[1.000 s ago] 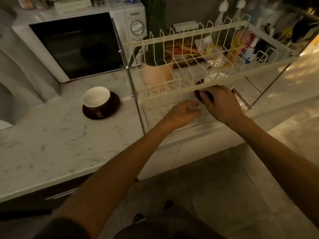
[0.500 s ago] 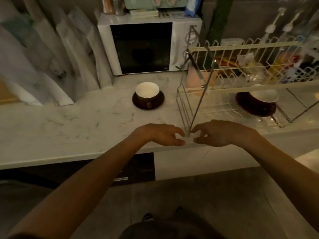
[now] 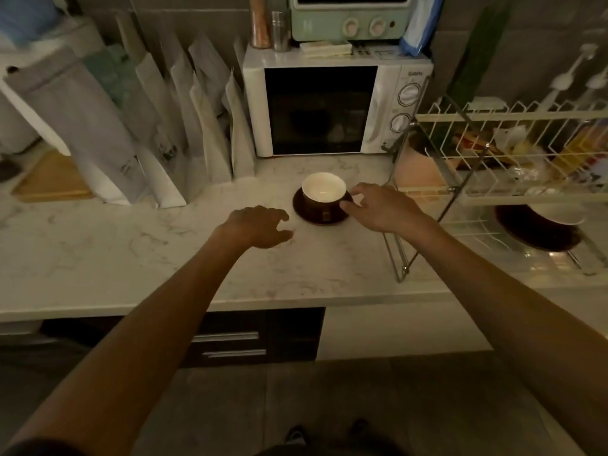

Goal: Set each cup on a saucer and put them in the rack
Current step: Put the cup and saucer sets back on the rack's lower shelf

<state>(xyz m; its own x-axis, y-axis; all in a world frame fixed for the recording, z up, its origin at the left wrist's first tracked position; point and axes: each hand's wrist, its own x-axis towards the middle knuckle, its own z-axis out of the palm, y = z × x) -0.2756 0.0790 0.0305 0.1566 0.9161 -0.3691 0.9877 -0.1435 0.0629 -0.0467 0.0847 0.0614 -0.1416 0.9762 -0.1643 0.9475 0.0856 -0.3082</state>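
Observation:
A brown cup with a white inside (image 3: 323, 196) stands on a dark brown saucer (image 3: 304, 214) on the marble counter, in front of the microwave. My right hand (image 3: 378, 207) is at the right side of this cup, its fingers touching the handle and saucer edge. My left hand (image 3: 260, 225) hovers just left of the saucer, fingers relaxed, holding nothing. A second cup (image 3: 559, 214) on its saucer (image 3: 533, 235) sits on the lower level of the white wire rack (image 3: 513, 116) at the right.
A white microwave (image 3: 332, 106) stands behind the cup with a green mini oven (image 3: 348, 16) on top. Several paper bags (image 3: 171, 126) lean against the wall at the left. The rack's metal leg (image 3: 403, 258) stands close to my right forearm. Drawers sit below the counter edge.
Both hands left the rack's front corner and moved left and forward to the cup on the counter. The view turned left, so the rack now sits at the right edge.

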